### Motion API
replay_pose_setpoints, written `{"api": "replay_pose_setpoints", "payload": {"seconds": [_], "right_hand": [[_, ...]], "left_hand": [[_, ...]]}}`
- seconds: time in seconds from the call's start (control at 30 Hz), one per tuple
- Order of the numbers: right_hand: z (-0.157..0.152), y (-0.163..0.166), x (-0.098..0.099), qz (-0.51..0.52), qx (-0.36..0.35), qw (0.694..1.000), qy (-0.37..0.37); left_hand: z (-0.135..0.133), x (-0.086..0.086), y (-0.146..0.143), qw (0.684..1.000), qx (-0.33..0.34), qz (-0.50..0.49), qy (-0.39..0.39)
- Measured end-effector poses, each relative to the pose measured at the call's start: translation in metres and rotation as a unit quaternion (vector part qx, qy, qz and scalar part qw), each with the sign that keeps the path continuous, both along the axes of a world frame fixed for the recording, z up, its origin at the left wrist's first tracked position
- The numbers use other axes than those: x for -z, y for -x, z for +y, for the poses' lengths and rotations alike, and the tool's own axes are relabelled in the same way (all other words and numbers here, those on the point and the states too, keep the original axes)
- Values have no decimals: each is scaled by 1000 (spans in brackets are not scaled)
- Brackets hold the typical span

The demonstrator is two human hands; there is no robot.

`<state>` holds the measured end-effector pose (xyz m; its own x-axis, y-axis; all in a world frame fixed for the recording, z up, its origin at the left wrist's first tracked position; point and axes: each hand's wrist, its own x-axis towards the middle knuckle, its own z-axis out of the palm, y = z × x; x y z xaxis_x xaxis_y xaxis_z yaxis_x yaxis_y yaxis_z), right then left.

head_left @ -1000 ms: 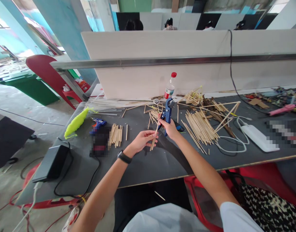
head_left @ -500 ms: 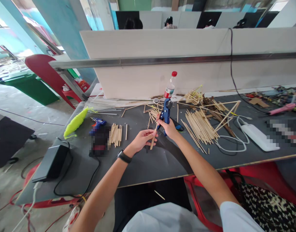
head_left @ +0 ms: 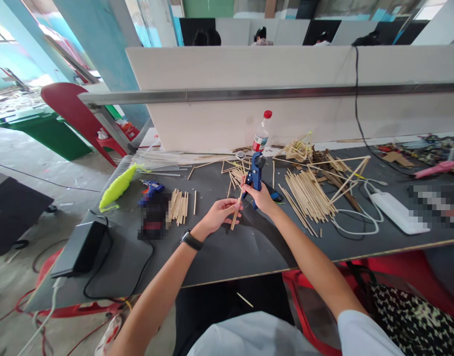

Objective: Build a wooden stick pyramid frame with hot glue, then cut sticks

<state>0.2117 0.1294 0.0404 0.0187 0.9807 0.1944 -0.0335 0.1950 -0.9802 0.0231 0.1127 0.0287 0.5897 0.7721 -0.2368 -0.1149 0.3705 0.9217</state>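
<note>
My left hand point(head_left: 221, 215), with a dark watch on its wrist, pinches thin wooden sticks point(head_left: 234, 217) slanting upward over the desk; their exact number is hard to make out. My right hand point(head_left: 262, 198) is wrapped around a blue hand cutter point(head_left: 255, 173) with a dark head, held upright. The sticks' upper ends reach the fingers of this hand, beside the cutter. Whether the blade touches them is hidden. Behind the hands lie short loose sticks point(head_left: 238, 175). To the right spreads a large pile of long sticks point(head_left: 310, 195), and on the left sits a bundle of cut sticks point(head_left: 180, 206).
On the left are a blue glue gun point(head_left: 151, 190), a lime-green bag point(head_left: 118, 188) and a black box point(head_left: 78, 249) with cables. A bottle point(head_left: 261, 136) stands behind the hands. A stick frame point(head_left: 349, 173) and a white power strip point(head_left: 397, 212) lie at right.
The view has shifted very slightly. Both hands, the sticks and the cutter keep nearly the same pose.
</note>
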Motion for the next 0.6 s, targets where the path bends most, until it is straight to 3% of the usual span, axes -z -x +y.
{"api": "replay_pose_setpoints", "payload": {"seconds": [0.13,0.23,0.4,0.5,0.6], "right_hand": [[1,-5,1,-3,-6,1000,-3],[-1,-18,-6,-26,-59,998,23],[-3,-36,-12,-144,-127,979,70],[1,-35,-7,-204,-95,972,62],[4,-30,1,-268,-14,961,68]], "left_hand": [[0,-2,0,1000,-9,15,-14],[0,-6,2,998,-21,33,-40],[9,-10,11,986,-90,67,-124],[18,-9,18,973,-153,77,-155],[24,-9,23,964,-191,80,-165]]}}
